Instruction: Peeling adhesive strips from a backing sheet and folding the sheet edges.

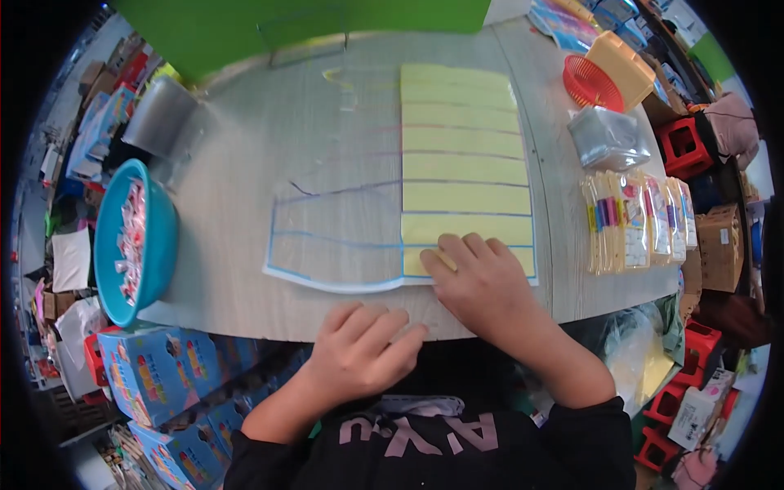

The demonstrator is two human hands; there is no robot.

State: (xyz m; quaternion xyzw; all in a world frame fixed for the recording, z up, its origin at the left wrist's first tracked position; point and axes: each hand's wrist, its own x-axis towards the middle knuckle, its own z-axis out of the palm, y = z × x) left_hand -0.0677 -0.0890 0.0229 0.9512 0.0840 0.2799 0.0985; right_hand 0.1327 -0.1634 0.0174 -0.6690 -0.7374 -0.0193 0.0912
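A fanned row of clear plastic sleeves (pixel 335 216) with coloured edges lies across the middle of the table. Yellow sheets (pixel 465 196) cover their right half, overlapping in strips from far to near. My right hand (pixel 482 282) rests on the nearest yellow strip by its blue edge, fingers apart and bent, gripping nothing that I can see. Just in front of the sleeves' near edge, my left hand (pixel 367 347) hangs over the table's front edge. Its fingers are curled in, with nothing visible in them.
At the left stands a teal basin (pixel 159 245) of small wrapped packets. To the right are packed yellow sets (pixel 633 220), a stack of clear plastic (pixel 608 139), a red basket (pixel 590 84) and a cream-coloured bin (pixel 621 65). Blue boxes (pixel 163 371) sit below the table.
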